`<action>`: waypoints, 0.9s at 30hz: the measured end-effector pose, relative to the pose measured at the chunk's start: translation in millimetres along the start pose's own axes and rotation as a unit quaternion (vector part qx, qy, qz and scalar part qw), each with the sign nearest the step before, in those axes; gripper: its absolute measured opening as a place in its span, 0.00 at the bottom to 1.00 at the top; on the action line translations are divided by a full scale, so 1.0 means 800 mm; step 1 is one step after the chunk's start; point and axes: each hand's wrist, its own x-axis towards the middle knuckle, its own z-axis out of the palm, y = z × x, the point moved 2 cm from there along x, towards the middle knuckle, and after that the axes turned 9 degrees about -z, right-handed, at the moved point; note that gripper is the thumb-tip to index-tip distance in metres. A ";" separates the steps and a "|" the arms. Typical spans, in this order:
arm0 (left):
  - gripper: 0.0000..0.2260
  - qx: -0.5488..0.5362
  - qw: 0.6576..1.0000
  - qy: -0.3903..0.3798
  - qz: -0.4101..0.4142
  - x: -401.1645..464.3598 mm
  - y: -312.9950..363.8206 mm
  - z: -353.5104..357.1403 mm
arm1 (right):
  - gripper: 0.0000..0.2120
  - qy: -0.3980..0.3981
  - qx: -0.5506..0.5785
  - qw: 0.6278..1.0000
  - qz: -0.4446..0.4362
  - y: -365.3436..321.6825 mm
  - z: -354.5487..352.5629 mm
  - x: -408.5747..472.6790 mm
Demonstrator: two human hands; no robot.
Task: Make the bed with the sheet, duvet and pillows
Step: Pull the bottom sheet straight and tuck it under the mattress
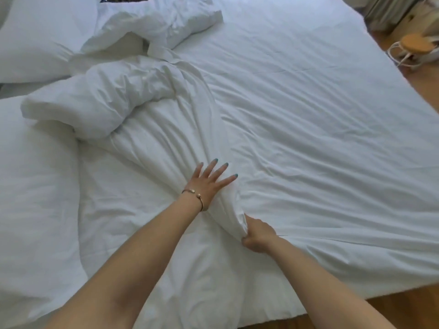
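Flat, lightly creased duvet (308, 115) across the right half of the bed: open surface, passable from the near edge to the far corner. Bunched ridge of duvet (152, 129) running diagonally from the near centre towards the upper left, blocking a level sweep leftward. Left hand (209, 184) pressed flat on the ridge; right hand (257, 235) gripping its near end. Pillows (35, 43) stacked along the left side. Stool (414, 43) on the floor beyond the far right corner.
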 end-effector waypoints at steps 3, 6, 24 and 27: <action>0.54 0.145 0.985 -0.065 0.068 0.047 -0.006 -0.017 | 0.23 -0.009 -0.077 0.996 -0.034 -0.012 0.012 -0.020; 0.47 0.206 0.963 -0.118 0.124 0.067 0.009 -0.014 | 0.15 -0.015 -0.103 0.994 -0.034 -0.020 0.051 -0.049; 0.16 -0.354 0.896 -0.186 -0.193 -0.127 -0.038 0.114 | 0.58 -0.063 -0.046 0.992 -0.099 -0.052 0.042 0.027; 0.23 -0.297 0.922 0.070 -0.237 -0.101 -0.056 0.099 | 0.59 -0.045 -0.175 0.971 -0.153 -0.046 0.099 0.017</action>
